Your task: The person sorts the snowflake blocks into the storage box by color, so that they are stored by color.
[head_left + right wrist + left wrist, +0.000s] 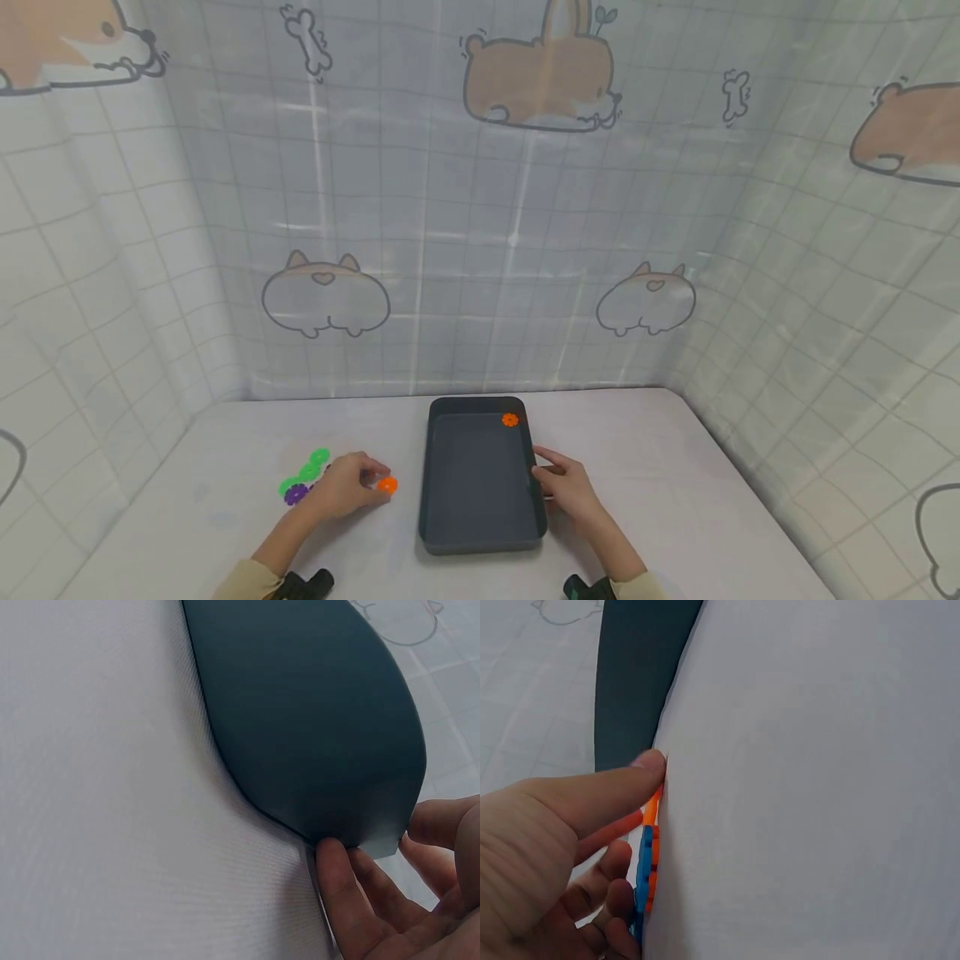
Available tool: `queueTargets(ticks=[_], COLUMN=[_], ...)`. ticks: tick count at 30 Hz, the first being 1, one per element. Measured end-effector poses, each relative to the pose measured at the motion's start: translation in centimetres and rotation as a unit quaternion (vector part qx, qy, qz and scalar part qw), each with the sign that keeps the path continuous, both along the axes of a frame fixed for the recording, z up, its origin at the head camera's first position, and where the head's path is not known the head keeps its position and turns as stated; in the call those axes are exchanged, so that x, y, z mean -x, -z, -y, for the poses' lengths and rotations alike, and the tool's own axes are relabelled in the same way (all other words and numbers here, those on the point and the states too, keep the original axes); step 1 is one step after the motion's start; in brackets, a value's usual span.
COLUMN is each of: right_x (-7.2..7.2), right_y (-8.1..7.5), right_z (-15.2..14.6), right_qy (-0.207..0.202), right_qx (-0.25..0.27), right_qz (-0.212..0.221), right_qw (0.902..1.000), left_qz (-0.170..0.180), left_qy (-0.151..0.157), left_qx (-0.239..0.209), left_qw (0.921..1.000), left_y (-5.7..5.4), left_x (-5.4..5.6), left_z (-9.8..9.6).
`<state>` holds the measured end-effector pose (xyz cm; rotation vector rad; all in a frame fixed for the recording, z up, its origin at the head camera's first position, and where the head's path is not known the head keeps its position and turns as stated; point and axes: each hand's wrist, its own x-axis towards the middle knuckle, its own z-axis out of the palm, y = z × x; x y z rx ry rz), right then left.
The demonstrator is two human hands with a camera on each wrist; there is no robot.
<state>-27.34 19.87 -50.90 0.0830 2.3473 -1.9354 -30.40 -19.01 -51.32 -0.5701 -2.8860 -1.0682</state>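
Note:
My left hand [347,487] pinches a small orange flower-shaped disc [387,485] close to the table, left of a dark grey tray [482,483]. From the left wrist, its thumb tip lies at the edge of the orange disc [652,806], with orange and blue pieces [643,862] edge-on beyond it and the other fingers curled. On the tray's right side, my right hand [570,492] holds the wall; in the right wrist view fingers [341,881] sit at its bottom edge and others near the rim. Another orange flower disc [510,420] lies inside the tray's far right corner.
Several green discs [308,472] and a purple flower disc [296,494] lie on the white table [652,450] left of my left hand, partly covered by it. Patterned curtain-like sheets [480,250] stand behind the table and along both sides.

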Motion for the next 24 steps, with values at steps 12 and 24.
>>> queueTargets(ticks=[12, 24], right_x=[0.0, 0.2], right_y=[0.1, -0.1], right_z=[0.0, -0.1], right_qy=[0.004, 0.005], right_qx=[-0.004, 0.003], right_qz=[0.001, 0.005], right_qw=[1.0, 1.0], left_qz=[0.039, 0.084], left_qy=[-0.016, -0.073], left_qx=[-0.025, -0.133], left_qw=[0.9988, 0.9849], left_y=[-0.6, -1.7], left_x=[-0.1, 0.6], left_z=[-0.8, -1.4])
